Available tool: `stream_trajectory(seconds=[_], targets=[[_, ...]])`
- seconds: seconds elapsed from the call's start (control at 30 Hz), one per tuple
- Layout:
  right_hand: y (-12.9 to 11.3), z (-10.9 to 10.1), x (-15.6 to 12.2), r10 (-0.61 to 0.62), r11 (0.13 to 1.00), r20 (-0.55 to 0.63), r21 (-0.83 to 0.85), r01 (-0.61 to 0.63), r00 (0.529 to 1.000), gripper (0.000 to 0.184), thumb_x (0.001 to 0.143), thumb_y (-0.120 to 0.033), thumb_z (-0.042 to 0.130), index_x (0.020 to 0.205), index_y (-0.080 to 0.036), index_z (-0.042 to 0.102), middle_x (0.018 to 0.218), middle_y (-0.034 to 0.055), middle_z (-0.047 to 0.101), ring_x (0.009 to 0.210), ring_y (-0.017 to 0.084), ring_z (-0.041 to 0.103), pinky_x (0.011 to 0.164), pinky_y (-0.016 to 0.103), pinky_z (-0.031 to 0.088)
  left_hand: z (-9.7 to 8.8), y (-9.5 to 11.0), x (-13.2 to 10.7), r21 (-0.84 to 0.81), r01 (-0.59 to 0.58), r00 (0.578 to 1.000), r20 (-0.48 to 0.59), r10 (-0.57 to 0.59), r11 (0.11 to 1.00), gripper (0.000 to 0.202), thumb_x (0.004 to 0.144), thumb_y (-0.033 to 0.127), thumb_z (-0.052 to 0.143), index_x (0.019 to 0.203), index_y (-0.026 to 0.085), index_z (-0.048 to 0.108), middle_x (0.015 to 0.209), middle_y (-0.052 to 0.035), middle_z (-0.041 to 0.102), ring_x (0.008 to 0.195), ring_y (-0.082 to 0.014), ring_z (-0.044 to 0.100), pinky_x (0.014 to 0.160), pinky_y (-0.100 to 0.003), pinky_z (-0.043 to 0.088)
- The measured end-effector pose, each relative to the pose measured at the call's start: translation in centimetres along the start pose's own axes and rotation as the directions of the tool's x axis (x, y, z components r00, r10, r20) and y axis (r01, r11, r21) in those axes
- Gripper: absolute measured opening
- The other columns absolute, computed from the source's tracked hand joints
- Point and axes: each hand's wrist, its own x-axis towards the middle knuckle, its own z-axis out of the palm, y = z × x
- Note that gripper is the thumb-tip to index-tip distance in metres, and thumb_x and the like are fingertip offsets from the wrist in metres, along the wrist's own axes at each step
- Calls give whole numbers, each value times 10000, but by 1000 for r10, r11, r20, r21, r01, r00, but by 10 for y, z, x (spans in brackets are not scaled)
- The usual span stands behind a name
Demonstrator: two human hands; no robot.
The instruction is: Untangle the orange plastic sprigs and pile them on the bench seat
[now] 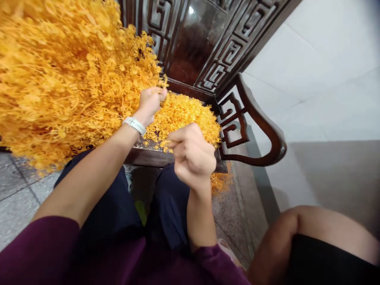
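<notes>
My left hand [151, 103], with a white watch [135, 124] at the wrist, is closed on a yellow artificial flower sprig [164, 81], whose tip sticks out past the fingers. Nearer to me, my right hand [194, 154] is closed in a pinch. Bits of yellow show at its fingertips, but I cannot tell whether they are held or lie behind. A low pile of loose yellow flower heads [190, 113] spreads over the seat beyond both hands. To the left rises a big heap of yellow flower sprigs [74, 75], close beside my left hand.
The dark wooden bench [145, 156] has a carved backrest [192, 47] and a curved armrest [267, 152] at right. More yellow sprigs [221, 180] lie on the floor below it. Another person's bare leg [326, 225] is at lower right. A pale wall [326, 99] stands behind.
</notes>
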Motion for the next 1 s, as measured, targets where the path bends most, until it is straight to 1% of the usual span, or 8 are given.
stream_trajectory(seconds=[0.13,0.27,0.37,0.47,0.53,0.67,0.83,1.0], targets=[[6,0,4,149,969,-70,208,-132,986,106,988,-249,714,1070,-312,692,950,-7,698,843,165,697,782,341,601,-7,0,1,-110,-50,998,31,54,993,307,903,253,775,706,188,549,590,45,411,480,-66,337,490,-264,248],[69,-9,-3,347,934,-305,193,-300,887,286,1008,-438,681,1261,-305,685,1250,59,681,998,175,706,906,364,625,-16,-1,-4,-199,-17,999,-46,8,980,301,878,279,777,669,175,587,652,-3,563,490,-76,409,474,-253,317],[117,-15,-14,472,881,-231,80,-467,851,404,991,-496,670,1337,-288,675,1544,134,550,1175,248,693,1038,488,599,-22,1,-4,-282,85,996,-4,-90,956,230,899,309,727,729,164,671,696,-41,639,526,-108,513,480,-251,391],[144,-13,-20,523,852,-185,93,-515,832,523,1020,-473,601,1499,-269,564,1436,178,652,1211,279,703,1090,553,570,-20,5,-13,-338,261,965,55,-258,904,203,911,312,697,781,157,707,710,-62,674,569,-134,584,478,-243,415],[150,-10,-20,521,853,-198,101,-512,830,491,1026,-424,586,1488,-256,584,1395,175,685,1229,280,701,1102,559,565,-16,8,-22,-378,327,944,92,-316,866,156,904,271,694,805,151,714,748,-64,696,569,-126,583,481,-236,428],[153,-3,-15,512,855,-213,29,-518,832,316,1020,-355,587,1279,-248,734,1565,140,575,1444,294,554,1133,550,543,-10,8,-33,-440,333,942,113,-316,834,155,908,272,702,843,134,725,820,-57,702,577,-100,581,509,-222,475],[157,1,-22,513,855,-180,24,-518,839,390,1022,-326,555,1388,-250,667,1453,144,624,1360,256,599,1190,534,493,-8,3,-30,-401,346,937,186,-295,848,207,902,352,775,860,158,719,711,-7,612,526,-83,542,501,-206,464],[156,-2,-27,546,828,-242,6,-561,802,403,1003,-380,585,1374,-252,676,1602,157,476,1419,305,536,1134,546,522,-3,4,-26,-413,377,924,105,-368,829,399,961,531,709,805,166,671,658,8,575,480,-60,505,443,-182,371]])
